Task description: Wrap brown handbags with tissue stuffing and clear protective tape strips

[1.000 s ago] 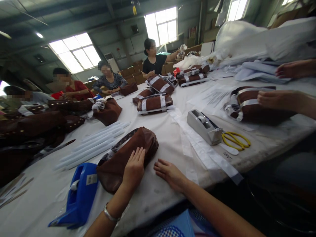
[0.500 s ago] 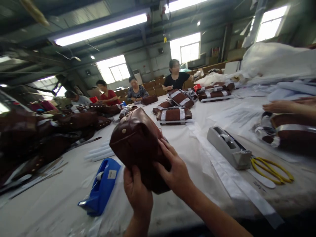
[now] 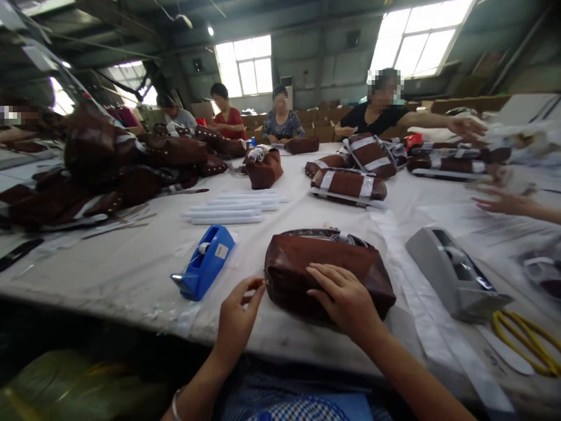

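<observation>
A brown leather bag point(image 3: 302, 263) lies on the white-covered table point(image 3: 131, 263) right in front of me. My right hand point(image 3: 346, 298) rests flat on its near side with fingers spread. My left hand point(image 3: 239, 313) is at the bag's left corner, thumb and forefinger pinched on the edge there. A blue tape dispenser point(image 3: 204, 263) sits just left of the bag.
A grey tape dispenser point(image 3: 456, 275) and yellow scissors point(image 3: 526, 342) lie to the right. White strips point(image 3: 232, 209) lie beyond the bag. More brown bags point(image 3: 348, 184) and a pile of them point(image 3: 109, 169) cover the far and left table. Several people sit around; another person's hand point(image 3: 499, 202) reaches in from the right.
I lifted the bag off the table with both hands, turned it, and set it down again. My view swung left. Both hands now rest on the lying bag.
</observation>
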`<state>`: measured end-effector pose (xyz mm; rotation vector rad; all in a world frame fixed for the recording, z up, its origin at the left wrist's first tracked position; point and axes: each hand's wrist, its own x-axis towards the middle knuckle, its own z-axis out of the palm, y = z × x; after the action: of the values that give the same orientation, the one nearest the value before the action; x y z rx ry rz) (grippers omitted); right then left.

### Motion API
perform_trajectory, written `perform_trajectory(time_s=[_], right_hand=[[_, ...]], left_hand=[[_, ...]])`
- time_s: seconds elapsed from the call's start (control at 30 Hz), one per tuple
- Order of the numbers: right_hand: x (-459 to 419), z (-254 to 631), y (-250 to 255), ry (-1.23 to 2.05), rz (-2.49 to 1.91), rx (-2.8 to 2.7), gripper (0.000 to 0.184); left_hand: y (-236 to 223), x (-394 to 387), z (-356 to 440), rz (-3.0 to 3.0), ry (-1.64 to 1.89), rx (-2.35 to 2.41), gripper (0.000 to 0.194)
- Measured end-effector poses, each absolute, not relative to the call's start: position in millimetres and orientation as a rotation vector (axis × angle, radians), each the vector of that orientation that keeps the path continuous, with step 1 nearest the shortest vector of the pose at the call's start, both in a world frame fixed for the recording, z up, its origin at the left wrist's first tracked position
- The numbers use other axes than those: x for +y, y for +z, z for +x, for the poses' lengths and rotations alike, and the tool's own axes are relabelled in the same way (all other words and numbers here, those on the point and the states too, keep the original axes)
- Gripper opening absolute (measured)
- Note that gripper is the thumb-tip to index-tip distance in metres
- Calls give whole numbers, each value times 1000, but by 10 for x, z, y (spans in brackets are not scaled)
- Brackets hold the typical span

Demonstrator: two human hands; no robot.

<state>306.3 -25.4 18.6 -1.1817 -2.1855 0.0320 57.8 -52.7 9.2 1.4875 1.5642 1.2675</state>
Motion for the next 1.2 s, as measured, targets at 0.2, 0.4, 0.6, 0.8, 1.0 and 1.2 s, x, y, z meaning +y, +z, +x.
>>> perform_trajectory(time_s=[0.2,0.4,0.6,0.8,1.0,1.2], right_hand=[[54,2674,438,91,-1162,-2344,43],[304,2471,528,64,-1220,-2553,16],[507,2528,435,589,-1152,-2350,15],[651,2605,310,1038,-1013,-2104,19],[640,2641,227,1009,-927,-2049,19],[545,2656,257,891,-872,-2058,13]], left_hand=[[21,-119,632,1574,1360,1520,27],[-44,-78,714,1530,1346,1604,27],[-4,-27,692,1560,1260,1676,20],[89,64,676,1543,1167,1589,20],[133,171,698,1358,1116,1419,20],[87,150,657,1121,1060,1177,29]])
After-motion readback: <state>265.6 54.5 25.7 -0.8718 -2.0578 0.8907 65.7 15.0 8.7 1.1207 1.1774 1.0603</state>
